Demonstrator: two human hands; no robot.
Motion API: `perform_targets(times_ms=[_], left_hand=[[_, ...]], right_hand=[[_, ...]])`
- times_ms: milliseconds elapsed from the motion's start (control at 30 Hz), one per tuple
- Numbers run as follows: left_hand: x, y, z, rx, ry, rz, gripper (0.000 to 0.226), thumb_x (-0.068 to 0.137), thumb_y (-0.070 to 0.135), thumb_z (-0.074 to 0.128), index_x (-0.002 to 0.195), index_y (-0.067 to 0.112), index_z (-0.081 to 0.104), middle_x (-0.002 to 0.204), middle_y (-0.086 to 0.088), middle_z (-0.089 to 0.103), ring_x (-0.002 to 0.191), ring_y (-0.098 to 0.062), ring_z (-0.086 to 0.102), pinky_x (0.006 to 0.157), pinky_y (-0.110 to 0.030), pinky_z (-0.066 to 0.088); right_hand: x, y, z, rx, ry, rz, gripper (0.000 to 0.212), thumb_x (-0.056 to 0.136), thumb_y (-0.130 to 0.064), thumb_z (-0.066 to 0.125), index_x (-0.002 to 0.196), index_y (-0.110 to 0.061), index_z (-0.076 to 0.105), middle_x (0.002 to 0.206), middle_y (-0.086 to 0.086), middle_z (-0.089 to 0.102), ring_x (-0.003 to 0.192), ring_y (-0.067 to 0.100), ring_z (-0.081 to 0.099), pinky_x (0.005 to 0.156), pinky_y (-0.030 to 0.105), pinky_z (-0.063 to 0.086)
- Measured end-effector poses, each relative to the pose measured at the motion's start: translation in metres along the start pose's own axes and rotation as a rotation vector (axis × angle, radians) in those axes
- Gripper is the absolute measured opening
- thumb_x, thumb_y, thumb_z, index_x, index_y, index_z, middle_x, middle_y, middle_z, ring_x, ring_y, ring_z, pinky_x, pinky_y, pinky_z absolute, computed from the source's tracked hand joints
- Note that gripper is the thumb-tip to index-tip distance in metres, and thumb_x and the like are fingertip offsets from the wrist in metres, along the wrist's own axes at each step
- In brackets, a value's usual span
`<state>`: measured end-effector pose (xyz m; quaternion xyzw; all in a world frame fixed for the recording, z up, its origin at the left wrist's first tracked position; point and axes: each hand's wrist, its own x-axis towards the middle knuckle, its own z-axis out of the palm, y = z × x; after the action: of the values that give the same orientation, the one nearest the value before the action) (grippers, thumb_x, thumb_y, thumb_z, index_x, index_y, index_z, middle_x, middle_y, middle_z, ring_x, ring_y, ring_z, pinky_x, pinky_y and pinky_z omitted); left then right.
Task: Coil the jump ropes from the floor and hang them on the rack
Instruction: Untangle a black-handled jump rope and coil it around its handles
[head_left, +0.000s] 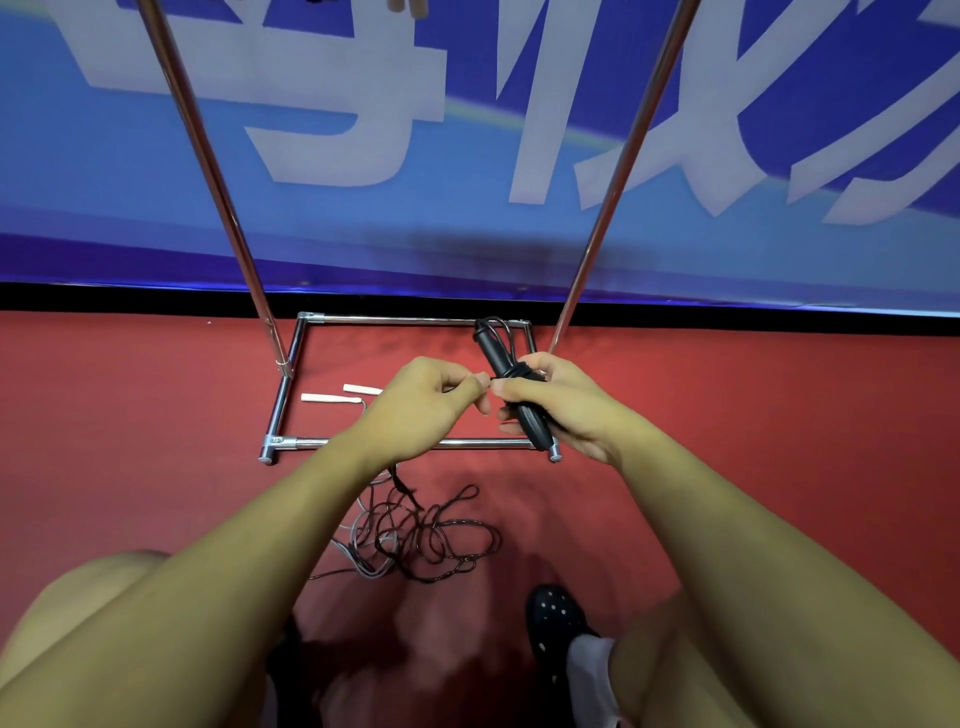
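Tangling dark rope (436, 535) below hands (493, 400)

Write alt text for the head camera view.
A person's right hand grips black jump rope handles while the left hand pinches the cord beside them, above a tangle of rope on the red floor before a metal rack.

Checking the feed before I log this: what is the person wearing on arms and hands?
Nothing shows on either one. The left hand and right hand are bare, with no gloves, rings or watch in view, and both forearms are bare as far as the frame shows, with no sleeves.
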<state>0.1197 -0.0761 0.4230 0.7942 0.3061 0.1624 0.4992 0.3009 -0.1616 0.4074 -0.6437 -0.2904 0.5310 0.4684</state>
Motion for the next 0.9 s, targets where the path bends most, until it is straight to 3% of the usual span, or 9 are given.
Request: perform_targets(times_ms=[133, 233, 300, 400, 467, 567, 700, 800, 900], left_hand=[[-0.005, 0.006, -0.004, -0.022, -0.014, 0.000, 0.039, 0.106, 0.030, 0.053, 0.082, 0.006, 0.074, 0.038, 0.012, 0.030, 0.037, -0.006, 0.024, 0.043, -0.019, 0.021], [-0.007, 0.005, -0.005, -0.017, -0.048, -0.031, 0.039, 0.107, 0.026, 0.051, 0.086, 0.002, 0.073, 0.036, 0.015, 0.041, 0.034, -0.003, 0.035, 0.043, -0.013, 0.025], [-0.006, 0.002, -0.004, -0.025, -0.060, -0.045, 0.037, 0.107, 0.030, 0.051, 0.086, 0.010, 0.075, 0.041, 0.012, 0.037, 0.040, -0.008, 0.027, 0.044, -0.020, 0.024], [0.000, -0.004, 0.000, -0.064, -0.036, -0.131, 0.034, 0.106, 0.033, 0.051, 0.084, 0.018, 0.073, 0.052, 0.006, 0.040, 0.046, -0.014, 0.027, 0.045, -0.024, 0.023], [0.004, -0.006, 0.002, -0.069, -0.011, -0.202, 0.030, 0.106, 0.028, 0.051, 0.086, 0.014, 0.069, 0.051, 0.006, 0.051, 0.042, -0.011, 0.032, 0.044, -0.022, 0.027], [0.008, -0.010, -0.001, -0.083, 0.018, -0.271, 0.022, 0.104, 0.024, 0.054, 0.087, 0.015, 0.063, 0.063, -0.001, 0.069, 0.047, -0.014, 0.039, 0.048, -0.023, 0.033], [0.010, -0.011, -0.003, -0.061, 0.038, -0.266, 0.026, 0.103, 0.020, 0.055, 0.084, 0.012, 0.071, 0.072, 0.000, 0.075, 0.047, -0.014, 0.036, 0.043, -0.021, 0.030], [0.011, -0.010, -0.002, -0.013, 0.037, -0.277, 0.028, 0.101, 0.018, 0.056, 0.083, 0.008, 0.075, 0.066, -0.002, 0.066, 0.047, -0.014, 0.036, 0.042, -0.021, 0.029], [0.014, -0.006, -0.004, -0.019, 0.044, -0.308, 0.025, 0.099, 0.015, 0.055, 0.092, 0.009, 0.078, 0.066, -0.005, 0.055, 0.046, -0.014, 0.033, 0.039, -0.019, 0.027]], right_hand=[[-0.005, -0.003, 0.003, 0.165, -0.213, 0.100, 0.041, 0.095, -0.004, 0.067, 0.132, -0.005, 0.048, 0.101, 0.013, 0.074, 0.092, 0.033, 0.075, 0.080, 0.045, 0.062], [-0.008, -0.006, 0.003, 0.044, -0.237, 0.081, 0.038, 0.096, -0.005, 0.066, 0.130, -0.005, 0.051, 0.095, 0.008, 0.076, 0.075, 0.027, 0.074, 0.063, 0.031, 0.061], [-0.006, -0.007, 0.002, 0.005, -0.214, 0.021, 0.030, 0.094, -0.003, 0.067, 0.122, -0.006, 0.057, 0.090, 0.008, 0.074, 0.064, 0.020, 0.064, 0.058, 0.029, 0.054], [0.000, -0.005, 0.003, 0.018, -0.147, 0.003, 0.035, 0.094, -0.009, 0.070, 0.127, -0.002, 0.060, 0.092, 0.012, 0.070, 0.063, 0.018, 0.056, 0.062, 0.031, 0.049], [0.004, -0.004, 0.006, 0.033, -0.106, 0.038, 0.033, 0.098, -0.025, 0.068, 0.119, -0.001, 0.062, 0.090, 0.012, 0.066, 0.063, 0.018, 0.055, 0.062, 0.030, 0.049], [0.007, -0.005, 0.006, 0.141, -0.088, 0.119, 0.040, 0.104, -0.042, 0.048, 0.107, -0.004, 0.060, 0.085, 0.011, 0.065, 0.063, 0.021, 0.056, 0.060, 0.032, 0.048], [0.008, -0.003, 0.004, 0.188, -0.100, 0.118, 0.039, 0.106, -0.034, 0.038, 0.110, -0.001, 0.060, 0.090, 0.011, 0.066, 0.068, 0.021, 0.059, 0.066, 0.032, 0.050], [0.009, -0.001, 0.008, 0.134, -0.104, 0.029, 0.025, 0.109, -0.028, 0.041, 0.114, -0.014, 0.061, 0.093, 0.011, 0.066, 0.069, 0.020, 0.060, 0.068, 0.031, 0.049], [0.010, 0.000, 0.010, 0.078, -0.056, -0.027, 0.025, 0.109, -0.028, 0.044, 0.113, -0.014, 0.064, 0.096, 0.012, 0.069, 0.068, 0.019, 0.061, 0.067, 0.029, 0.050]])
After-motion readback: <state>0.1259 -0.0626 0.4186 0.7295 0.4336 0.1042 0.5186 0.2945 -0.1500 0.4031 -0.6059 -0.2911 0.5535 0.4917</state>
